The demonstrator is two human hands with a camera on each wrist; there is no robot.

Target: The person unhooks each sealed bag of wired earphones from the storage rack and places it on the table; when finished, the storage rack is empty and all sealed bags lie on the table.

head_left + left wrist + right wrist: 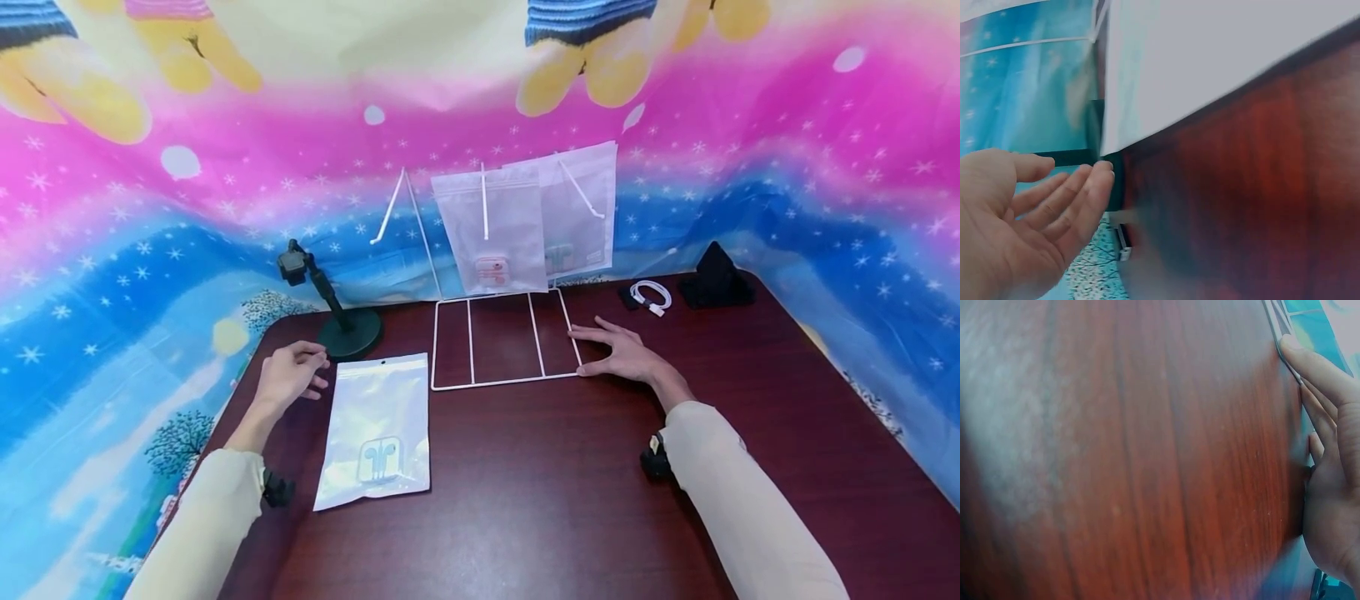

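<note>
On my feed, nearest first: both pale sleeves reach forward over the dark red table, arms set wide. Flat bag with earphones showing in it lies on the table, inward of my left hand. That hand hovers by its top left corner, wrist bent inward, fingers loosely curved, pinching nothing; left wrist view shows the palm side. My right hand has fingers spread, thumb at the near right corner of the white wire rack, fingertips touching its right side bar. How hard it presses, can't tell. Green stand just past the left hand; white cable and black stand beyond the right. Farther: two hanging bags overlap on rack hooks, printed cloth behind.
</note>
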